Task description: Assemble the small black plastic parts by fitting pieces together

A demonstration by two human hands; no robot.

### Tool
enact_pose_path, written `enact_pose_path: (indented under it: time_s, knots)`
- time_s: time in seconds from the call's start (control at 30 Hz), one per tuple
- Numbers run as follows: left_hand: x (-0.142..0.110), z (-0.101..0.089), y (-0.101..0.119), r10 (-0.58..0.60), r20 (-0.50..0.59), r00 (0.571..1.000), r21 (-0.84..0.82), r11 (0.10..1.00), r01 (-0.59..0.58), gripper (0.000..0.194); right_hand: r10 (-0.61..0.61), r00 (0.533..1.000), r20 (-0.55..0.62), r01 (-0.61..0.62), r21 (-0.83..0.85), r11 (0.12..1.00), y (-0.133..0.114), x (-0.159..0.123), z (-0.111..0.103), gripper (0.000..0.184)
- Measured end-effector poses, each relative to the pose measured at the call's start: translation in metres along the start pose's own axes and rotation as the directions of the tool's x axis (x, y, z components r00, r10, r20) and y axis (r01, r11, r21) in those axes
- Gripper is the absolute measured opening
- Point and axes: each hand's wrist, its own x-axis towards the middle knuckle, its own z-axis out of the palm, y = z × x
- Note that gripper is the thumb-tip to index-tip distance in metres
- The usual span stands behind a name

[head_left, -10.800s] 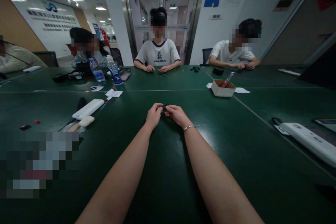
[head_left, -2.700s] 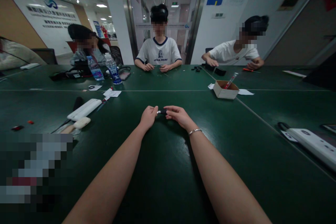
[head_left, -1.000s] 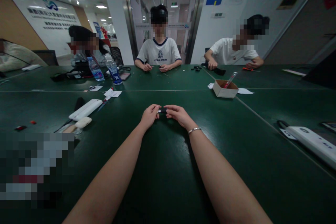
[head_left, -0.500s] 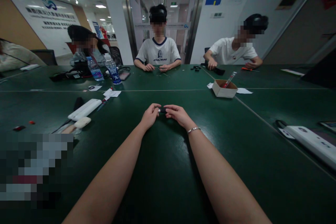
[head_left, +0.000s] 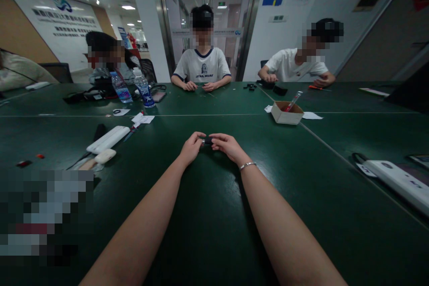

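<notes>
Between my two hands is a small black stick with a silver end (head_left: 208, 141), held level just above or on the table; which of these I cannot tell. My left hand (head_left: 193, 145) pinches the silver end at its left. On the other side, my right hand (head_left: 228, 145), with a silver bracelet at the wrist, has thumb and fingers closed on the black part. The fingertips hide both ends, so its exact kind is unclear.
On the green table (head_left: 208, 223), a small open box (head_left: 287, 114) with a tube in it stands ahead right. White power banks (head_left: 107, 139) lie left, with another white device (head_left: 398, 183) at right. Two bottles (head_left: 145, 89) stand far left. Several people sit across, including one in a Star Wars shirt (head_left: 203, 65).
My hands and the black stick stay in the same place. Across the table at the right, the other person's hand and the dark item by it have shifted slightly.
</notes>
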Motion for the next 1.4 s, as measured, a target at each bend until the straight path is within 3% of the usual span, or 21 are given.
enact_pose_path:
  time_s: [0.63, 1.1, 1.4]
  knots:
    - [0.0012, -0.0004, -0.0052, 0.055, 0.015, 0.998, -0.014, 0.998, -0.055, 0.024, 0.003, 1.0, 0.012, -0.003, 0.002, 1.0, -0.0018, -0.0017, 0.0006, 0.024]
    - [-0.0009, -0.0003, 0.0007, 0.049, 0.012, 0.999, -0.042, 0.998, -0.048, 0.023, -0.006, 1.0, 0.025, 0.006, -0.002, 1.0, -0.0016, -0.002, 0.0, 0.026]
    - [0.0011, -0.0004, -0.0065, 0.041, 0.036, 0.999, -0.049, 0.998, -0.039, 0.029, -0.008, 0.999, 0.031, 0.008, -0.016, 1.0, 0.0, -0.0008, -0.001, 0.026]
